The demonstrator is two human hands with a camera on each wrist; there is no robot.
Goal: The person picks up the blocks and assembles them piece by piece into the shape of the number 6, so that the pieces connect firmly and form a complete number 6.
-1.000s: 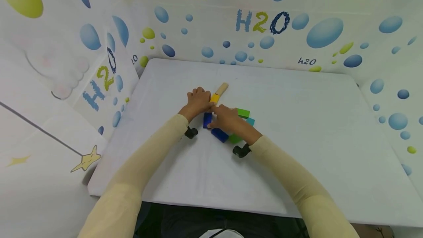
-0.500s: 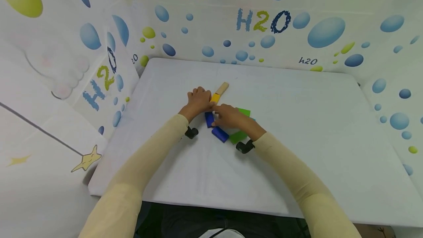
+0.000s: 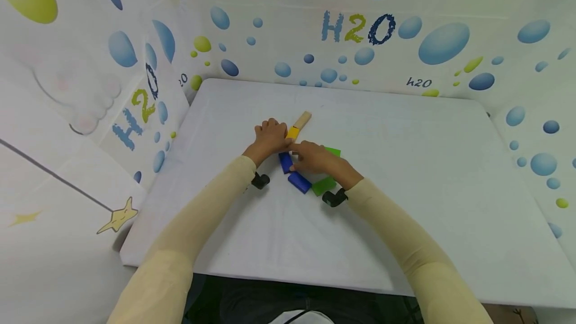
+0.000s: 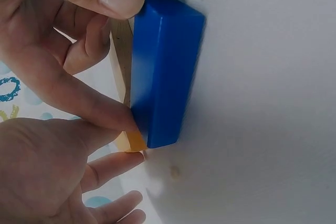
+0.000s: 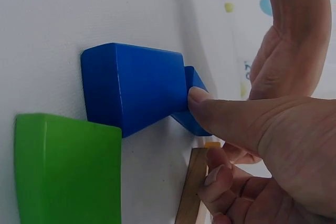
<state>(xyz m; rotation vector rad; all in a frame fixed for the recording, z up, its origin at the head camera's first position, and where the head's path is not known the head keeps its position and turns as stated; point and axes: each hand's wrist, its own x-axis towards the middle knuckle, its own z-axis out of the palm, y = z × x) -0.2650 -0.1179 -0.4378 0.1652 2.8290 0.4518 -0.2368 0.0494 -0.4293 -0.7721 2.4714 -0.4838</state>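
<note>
White cloth covers the bench (image 3: 427,189), and bubbles and "H2O" lettering decorate the wall (image 3: 301,9) behind it. Over the feed I see the right hand (image 3: 315,158) pinching the blue block (image 4: 165,72) by its ends, thumb at the near one and forefinger at the far one. That block sits on the cloth, with a second blue block (image 3: 299,182) just past the thumb and a green block (image 3: 324,186) next along the curve. Another green block (image 3: 333,151) shows partly behind the right hand. From the right wrist I make out an inner wooden block (image 5: 190,187) beside that hand's curled fingers. Near it, the left hand (image 3: 270,139) has its fingers bent at the yellow block (image 3: 293,133); I cannot tell whether it grips. A far wooden block (image 3: 303,119) lies at the yellow one's far end. Cream sleeves (image 3: 209,201) cover both arms.
</note>
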